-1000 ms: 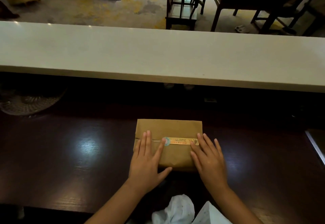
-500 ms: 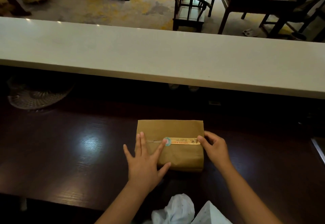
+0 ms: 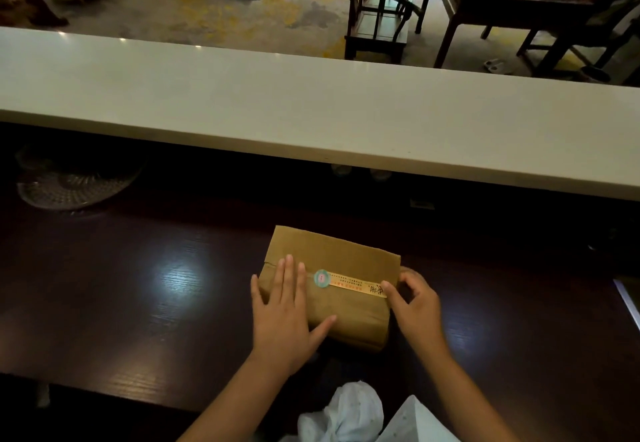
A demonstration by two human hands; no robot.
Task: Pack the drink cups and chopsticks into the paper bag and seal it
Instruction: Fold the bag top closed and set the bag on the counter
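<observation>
Dark polished wood forms the counter (image 3: 138,303), with a pale raised ledge (image 3: 311,119) running across at 12 o'clock and a dining room with a wooden chair (image 3: 377,15) beyond it. At the middle, the left hand (image 3: 285,317) lies flat and spread on the left half of the folded paper bag (image 3: 332,278), fingers pointing to 12 o'clock, apparently pinning the bag so it cannot slide. The right hand (image 3: 414,303) curls around the bag's 3 o'clock edge, its thumb pressing the end of the orange seal strip (image 3: 356,285), probably to rub that end down over the fold. A round green sticker (image 3: 321,277) sits at the strip's left end, between the two hands. Cups and chopsticks are not visible; presumably they are inside, and the task looks nearly done. At 6 o'clock, white cloth (image 3: 343,414) shows near the wrists. At 10 o'clock a glass dish (image 3: 72,185) rests in shadow.

Compared with half a second ago, the bag has turned slightly clockwise, and the left hand has slid further from the sticker, which its forefinger was touching.
</observation>
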